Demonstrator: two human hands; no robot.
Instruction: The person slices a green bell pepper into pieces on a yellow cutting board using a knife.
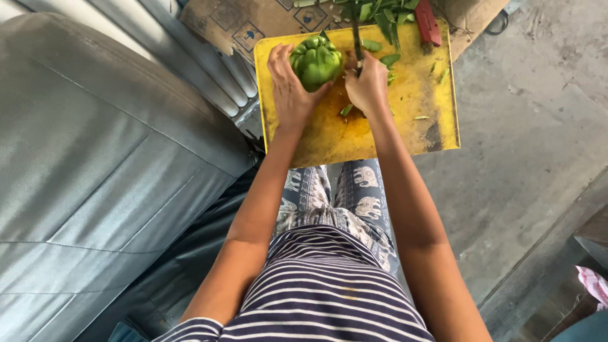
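The left hand (288,88) is cupped around the left side of a green pepper (315,61), fingers curled against it, holding it down on a yellow board (354,136). The right hand (367,85) is closed around the handle of a knife (357,44); the dark blade points away from the body and lies just right of the pepper. Whether the blade touches the pepper cannot be told.

The pepper sits on the far left part of the board. Small green scraps (387,60) lie on the board near the right hand and toward its right edge. A pile of green leaves (386,12) lies at the far edge, with a red object (427,22) beside it.

The board rests on the floor (519,126), partly over flattened cardboard (240,25). A grey cushioned seat (95,158) stands to the left. The person's patterned trousers (361,190) and striped shirt (323,291) fill the near view.
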